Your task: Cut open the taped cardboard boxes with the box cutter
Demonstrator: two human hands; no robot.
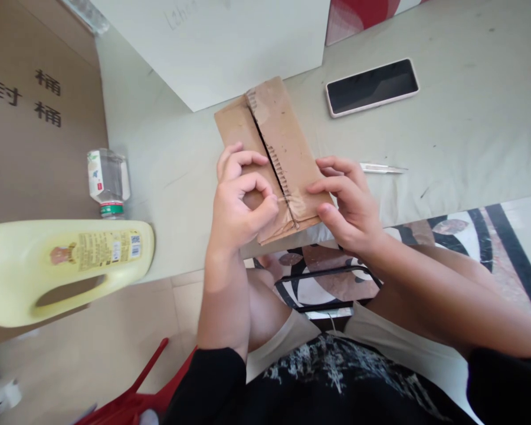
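Observation:
A small brown cardboard box [287,127] lies between my hands near the table's front edge. A dark slit with torn, ridged edges runs along its top, and wrinkled clear tape shows at its near end. My left hand [242,198] is over the box's left part, thumb and index finger pinched together beside the slit; what they hold, if anything, is hidden. My right hand [347,203] grips the right side, fingers on top and thumb at the near corner. A slim silver cutter [383,169] lies on the table just beyond my right hand.
A phone [372,87] lies at the back right of the table [464,118]. Behind the cardboard box stands a large white box [248,44]. On the left are a clear bottle [110,180], a yellow jug [110,254] and a big carton [39,159].

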